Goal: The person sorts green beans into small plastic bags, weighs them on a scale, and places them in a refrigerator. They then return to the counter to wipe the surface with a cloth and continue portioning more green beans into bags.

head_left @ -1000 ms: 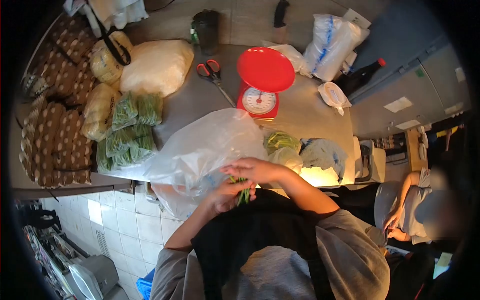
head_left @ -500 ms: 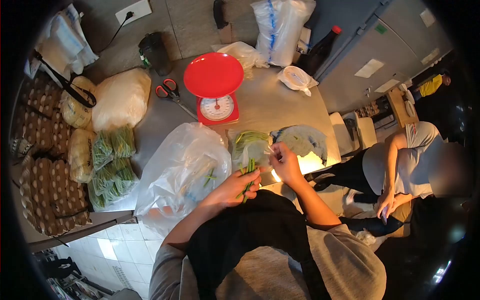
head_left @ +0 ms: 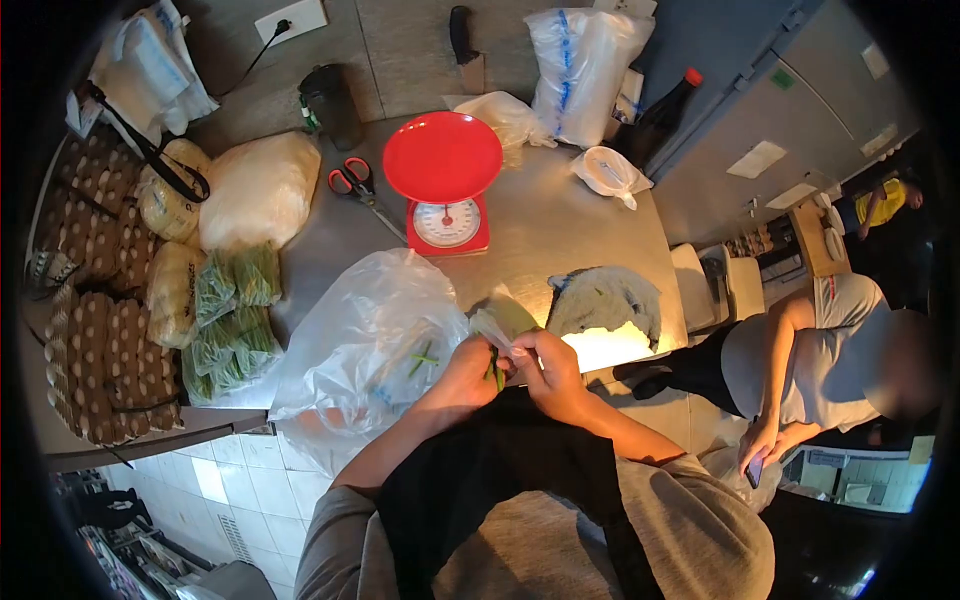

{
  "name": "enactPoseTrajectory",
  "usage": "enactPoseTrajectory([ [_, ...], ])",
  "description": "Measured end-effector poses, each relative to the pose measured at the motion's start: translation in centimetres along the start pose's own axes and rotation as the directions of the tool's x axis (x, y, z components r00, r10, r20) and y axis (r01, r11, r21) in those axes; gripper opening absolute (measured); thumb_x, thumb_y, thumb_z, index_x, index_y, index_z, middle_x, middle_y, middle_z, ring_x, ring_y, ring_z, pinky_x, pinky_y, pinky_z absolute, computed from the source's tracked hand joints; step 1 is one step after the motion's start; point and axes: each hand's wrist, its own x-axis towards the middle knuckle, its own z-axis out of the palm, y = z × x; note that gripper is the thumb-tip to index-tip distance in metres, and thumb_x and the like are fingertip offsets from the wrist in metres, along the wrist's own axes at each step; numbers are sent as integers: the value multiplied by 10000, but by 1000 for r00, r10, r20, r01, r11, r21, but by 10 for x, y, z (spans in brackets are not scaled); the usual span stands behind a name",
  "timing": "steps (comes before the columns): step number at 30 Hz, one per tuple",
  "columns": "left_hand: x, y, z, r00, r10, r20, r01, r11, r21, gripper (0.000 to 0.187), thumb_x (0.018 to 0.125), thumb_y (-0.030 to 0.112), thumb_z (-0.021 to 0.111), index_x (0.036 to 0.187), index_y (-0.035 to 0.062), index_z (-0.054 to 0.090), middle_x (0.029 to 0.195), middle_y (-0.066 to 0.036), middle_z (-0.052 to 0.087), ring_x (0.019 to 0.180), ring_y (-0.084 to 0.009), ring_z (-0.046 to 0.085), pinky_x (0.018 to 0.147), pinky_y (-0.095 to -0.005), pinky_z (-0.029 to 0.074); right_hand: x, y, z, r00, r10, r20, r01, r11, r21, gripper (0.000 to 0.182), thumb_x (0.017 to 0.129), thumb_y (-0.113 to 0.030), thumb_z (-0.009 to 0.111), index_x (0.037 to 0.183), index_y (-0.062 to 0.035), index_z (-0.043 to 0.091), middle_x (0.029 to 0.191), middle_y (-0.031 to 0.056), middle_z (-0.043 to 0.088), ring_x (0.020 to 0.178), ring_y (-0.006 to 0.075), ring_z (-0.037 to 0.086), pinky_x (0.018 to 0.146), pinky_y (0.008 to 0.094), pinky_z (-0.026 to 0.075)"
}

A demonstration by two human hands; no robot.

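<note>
Green stalks [head_left: 497, 376] sit in the left hand [head_left: 476, 368], partly covered by its curled fingers, just above the black apron [head_left: 520, 430]. The left hand is closed around them. Right beside it, the right hand [head_left: 549, 372] has thumb and fingers pinched on the edge of a small clear bag [head_left: 490, 327] — the bag rises from between the two hands over the near edge of the metal table [head_left: 540, 225], with something green showing through its film.

To the left of the hands lies a large clear bag [head_left: 365, 335], with a few loose green pieces [head_left: 425, 358] showing; whether they lie in it or on it, I cannot tell. To the right is a crumpled grey cloth [head_left: 608, 300] with a bright patch of light at its near side. Beyond the hands stands a red scale [head_left: 447, 225] with its round pan, and scissors [head_left: 365, 190] lie to its left. Packed green bundles [head_left: 235, 315] rest farther left.

The lower ends of the stalks and most of the left palm are hidden by the fingers — how many stalks there are cannot be made out. The small bag's lower part is covered by the hands, and the scale's dial is too small to read.
</note>
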Motion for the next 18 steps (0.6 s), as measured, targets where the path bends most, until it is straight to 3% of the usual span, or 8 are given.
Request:
enactPoseTrajectory([
  [1, -5, 0, 9, 995, 100, -22, -99, 995, 14, 72, 875, 53, 444, 820, 41, 489, 705, -49, 485, 610, -120, 464, 496, -224, 371, 1, -1, 2, 999, -19, -28, 21, 997, 79, 57, 816, -21, 580, 865, -25, 551, 724, 142, 546, 642, 296, 554, 569, 333, 433],
  [4, 0, -4, 21, 939, 333, -82, -326, 942, 84, 67, 871, 40, 448, 833, 47, 503, 721, -52, 502, 636, -142, 479, 555, -268, 392, 5, -8, -7, 988, -155, -2, 153, 980, -127, 47, 818, -40, 584, 848, -25, 551, 711, 142, 538, 634, 300, 548, 560, 341, 427],
  [7, 21, -6, 14, 887, 456, -74, -450, 889, 87, 101, 848, -2, 429, 833, 61, 506, 713, -58, 521, 629, -159, 488, 543, -285, 392, 4, 3, -3, 998, 37, -48, -42, 993, -110, 56, 818, -57, 591, 840, -27, 548, 710, 139, 536, 631, 308, 544, 557, 345, 426],
  [8, 29, -8, 10, 874, 483, -61, -478, 875, 75, 123, 837, -21, 419, 831, 66, 506, 706, -60, 528, 622, -164, 490, 527, -286, 390, 5, 4, -2, 999, 28, -40, -34, 990, -137, 61, 815, -59, 592, 840, -27, 546, 709, 137, 537, 633, 312, 543, 559, 352, 426],
  [10, 30, -8, 13, 869, 479, -121, -476, 878, 57, 149, 823, -43, 407, 866, 65, 500, 745, -75, 536, 646, -176, 510, 548, -305, 419, 7, 6, -1, 1000, 12, -29, -17, 981, -193, 71, 808, -64, 594, 840, -27, 542, 707, 134, 538, 637, 321, 542, 563, 367, 426],
  [13, 34, -13, 12, 882, 439, -175, -434, 899, 67, 182, 820, -56, 396, 944, 56, 467, 843, -101, 537, 703, -202, 538, 596, -333, 463, 16, 8, -1, 985, -163, -54, 137, 936, -324, 75, 790, -50, 596, 827, -24, 536, 700, 129, 539, 653, 333, 545, 590, 385, 440],
  [16, 24, -19, 22, 882, 412, -228, -400, 911, 101, 235, 827, -56, 394, 1039, 45, 411, 950, -120, 518, 765, -228, 554, 645, -362, 493, 31, 12, 3, 995, 18, -96, -37, 980, -195, 67, 786, -59, 589, 813, -23, 539, 726, 133, 564, 688, 337, 562, 626, 391, 457],
  [18, 20, -23, 26, 877, 400, -268, -367, 915, 166, 274, 844, -45, 391, 1097, 58, 405, 991, -124, 525, 830, -239, 559, 681, -373, 503, 39, 27, -1, 991, 120, 56, -98, 949, -300, 64, 799, -77, 584, 823, -26, 553, 757, 137, 581, 709, 331, 574, 640, 383, 465],
])
